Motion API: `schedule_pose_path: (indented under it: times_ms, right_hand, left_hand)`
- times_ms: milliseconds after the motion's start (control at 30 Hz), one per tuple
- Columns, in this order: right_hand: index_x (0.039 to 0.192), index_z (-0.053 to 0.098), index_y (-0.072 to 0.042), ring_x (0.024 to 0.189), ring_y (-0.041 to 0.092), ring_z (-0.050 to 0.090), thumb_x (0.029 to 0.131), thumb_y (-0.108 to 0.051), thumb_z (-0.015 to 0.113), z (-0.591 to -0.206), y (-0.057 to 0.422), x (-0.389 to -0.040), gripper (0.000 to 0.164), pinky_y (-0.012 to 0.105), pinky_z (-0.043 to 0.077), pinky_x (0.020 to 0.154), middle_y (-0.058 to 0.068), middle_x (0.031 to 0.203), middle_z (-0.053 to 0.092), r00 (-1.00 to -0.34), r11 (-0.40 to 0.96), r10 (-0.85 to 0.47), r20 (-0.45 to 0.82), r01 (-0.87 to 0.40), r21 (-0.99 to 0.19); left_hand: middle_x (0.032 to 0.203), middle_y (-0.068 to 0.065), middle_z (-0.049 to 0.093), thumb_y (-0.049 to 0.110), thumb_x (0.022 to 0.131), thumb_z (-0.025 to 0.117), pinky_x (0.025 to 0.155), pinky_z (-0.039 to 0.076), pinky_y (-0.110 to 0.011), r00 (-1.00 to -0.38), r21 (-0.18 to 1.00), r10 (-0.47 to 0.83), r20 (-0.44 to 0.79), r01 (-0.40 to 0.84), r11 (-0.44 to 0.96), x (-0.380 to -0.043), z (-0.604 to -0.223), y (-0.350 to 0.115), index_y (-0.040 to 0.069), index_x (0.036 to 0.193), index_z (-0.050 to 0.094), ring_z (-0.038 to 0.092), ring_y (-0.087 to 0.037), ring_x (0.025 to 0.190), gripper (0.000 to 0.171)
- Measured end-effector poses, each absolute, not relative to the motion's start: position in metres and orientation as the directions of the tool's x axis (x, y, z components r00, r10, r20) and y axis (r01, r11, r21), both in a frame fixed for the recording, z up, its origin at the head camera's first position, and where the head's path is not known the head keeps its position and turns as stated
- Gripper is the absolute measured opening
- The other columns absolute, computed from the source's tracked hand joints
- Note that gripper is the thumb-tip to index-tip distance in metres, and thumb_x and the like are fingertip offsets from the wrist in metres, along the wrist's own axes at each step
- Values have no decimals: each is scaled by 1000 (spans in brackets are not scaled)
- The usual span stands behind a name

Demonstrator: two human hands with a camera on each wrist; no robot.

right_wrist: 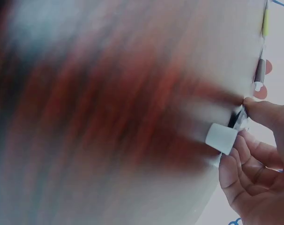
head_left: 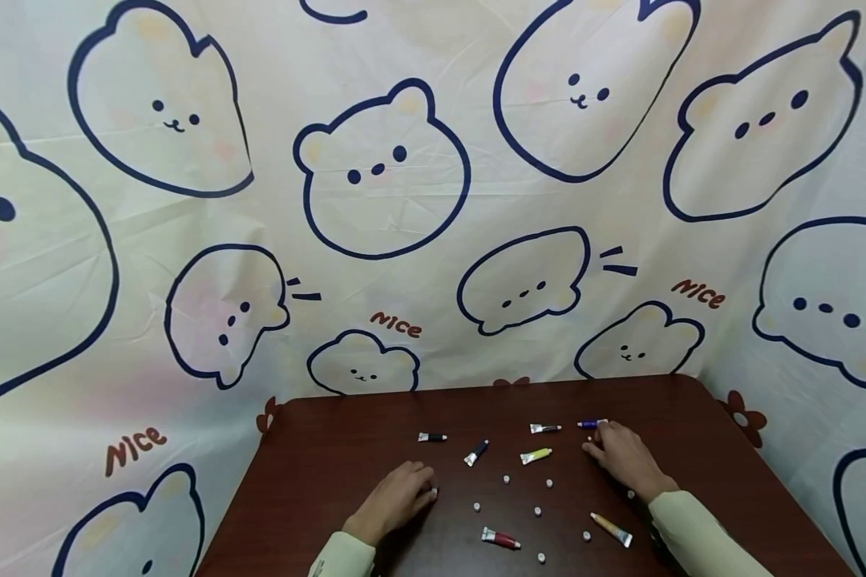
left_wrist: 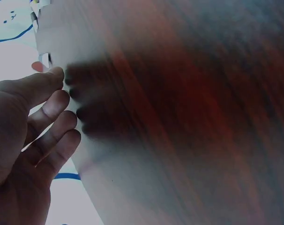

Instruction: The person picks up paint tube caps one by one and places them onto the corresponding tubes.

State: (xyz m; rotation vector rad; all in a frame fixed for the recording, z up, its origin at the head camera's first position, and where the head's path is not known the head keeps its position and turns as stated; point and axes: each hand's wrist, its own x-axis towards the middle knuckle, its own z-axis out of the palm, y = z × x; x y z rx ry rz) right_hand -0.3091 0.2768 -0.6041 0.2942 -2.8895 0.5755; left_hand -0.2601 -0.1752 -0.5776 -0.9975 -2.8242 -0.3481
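Observation:
My right hand (head_left: 628, 461) reaches to the far right of the table, its thumb and fingers pinching the white end of a blue-purple paint tube (head_left: 588, 423) lying there. In the right wrist view part of that tube (right_wrist: 242, 121) shows between thumb and fingers, and a white cap (right_wrist: 221, 138) stands in front of the fingertips. Resting on the left of the table, my left hand (head_left: 397, 498) has loosely bent fingers. Beside its fingertips is a small white cap (head_left: 435, 491). Nothing shows inside the left hand in the left wrist view.
Several paint tubes lie about the brown table (head_left: 317, 449): black (head_left: 433, 437), dark blue (head_left: 477, 453), grey-dark (head_left: 545, 429), yellow (head_left: 536, 456), red (head_left: 501, 538) and orange (head_left: 611, 530). Several white caps (head_left: 537, 511) are scattered between them. A printed cloth (head_left: 433, 280) hangs behind.

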Motion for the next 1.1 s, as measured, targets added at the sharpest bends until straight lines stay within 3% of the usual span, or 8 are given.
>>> schedule_pose_path:
  times_ms: [333,633,1100]
  right_hand:
    - [89,58,-8,70,15,46,102,-16,77,-605,279,-310,24,31,42,62,2,82,53,-954,910,-200,222,-265,-320]
    - [93,60,-7,73,15,50,104,-16,74,-600,283,-307,20,36,47,66,3,86,56,-959,916,-206,196,-259,-305]
    - [92,62,-12,74,11,49,102,-14,76,-582,280,-300,18,35,47,67,-3,84,56,-919,891,-286,272,-360,-278]
  left_hand:
    - [81,11,59,10,91,79,68,46,-23,-797,252,562,221,603,757,-262,-576,-172,19,94,65,51,-3,77,17]
    - [88,11,66,9,96,78,70,47,-24,-821,356,518,239,571,740,-262,-577,-171,18,100,68,52,-2,81,14]
    - [93,12,67,11,98,78,73,52,-26,-874,496,437,211,481,723,-259,-576,-168,20,101,71,57,-1,86,12]
